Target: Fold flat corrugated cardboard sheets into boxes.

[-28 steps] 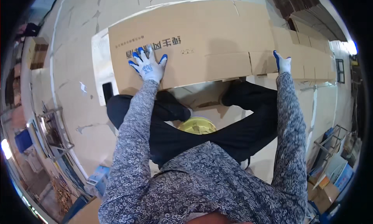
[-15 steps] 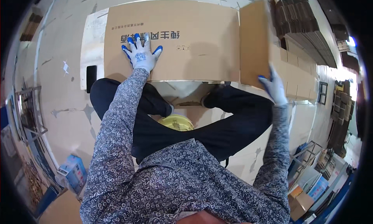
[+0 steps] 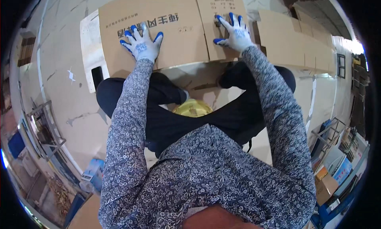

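Observation:
A flat brown cardboard box blank with dark print lies in front of me. My left hand, in a white glove with blue fingertips, rests on it palm down with the fingers spread. At its right end a folded-over cardboard panel lies on the blank, meeting it along a dark seam. My right hand, gloved the same way, presses flat on that panel, fingers apart. A pale board shows from under the blank's left side.
A dark phone lies on the pale board by my left knee. To the right are more flat cardboard blanks. Between my legs is a yellow round object. A blue-and-white box and metal frames stand at lower left.
The right-hand panel, upright before, now lies folded flat over the blank. My right hand has moved from its near edge up onto its top. My left hand stays spread on the cardboard.

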### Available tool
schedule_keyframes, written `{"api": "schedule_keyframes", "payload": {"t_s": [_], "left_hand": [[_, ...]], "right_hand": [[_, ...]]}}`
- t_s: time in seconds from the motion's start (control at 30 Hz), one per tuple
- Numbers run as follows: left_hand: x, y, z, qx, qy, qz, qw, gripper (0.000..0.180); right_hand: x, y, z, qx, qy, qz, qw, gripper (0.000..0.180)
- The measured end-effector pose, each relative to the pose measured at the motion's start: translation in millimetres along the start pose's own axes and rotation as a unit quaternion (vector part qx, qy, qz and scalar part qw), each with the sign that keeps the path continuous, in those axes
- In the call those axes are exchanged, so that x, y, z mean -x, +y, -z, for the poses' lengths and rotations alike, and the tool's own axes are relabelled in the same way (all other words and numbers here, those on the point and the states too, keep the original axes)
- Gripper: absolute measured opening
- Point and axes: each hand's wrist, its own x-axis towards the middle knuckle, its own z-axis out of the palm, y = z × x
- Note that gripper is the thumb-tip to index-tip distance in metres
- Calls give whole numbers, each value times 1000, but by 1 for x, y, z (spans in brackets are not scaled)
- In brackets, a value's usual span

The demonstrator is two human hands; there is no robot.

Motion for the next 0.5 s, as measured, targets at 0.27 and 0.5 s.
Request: {"api": "schedule_keyframes", "payload": {"t_s": [0.27, 0.5], "left_hand": [[4, 2, 6, -12, -8, 2, 1000, 87], [-1, 9, 7, -11, -6, 3, 1000, 89]], "right_hand": [[-30, -20, 22, 26, -156, 5, 987, 95], [-36, -28, 20, 0, -216, -66, 974, 99]]}}
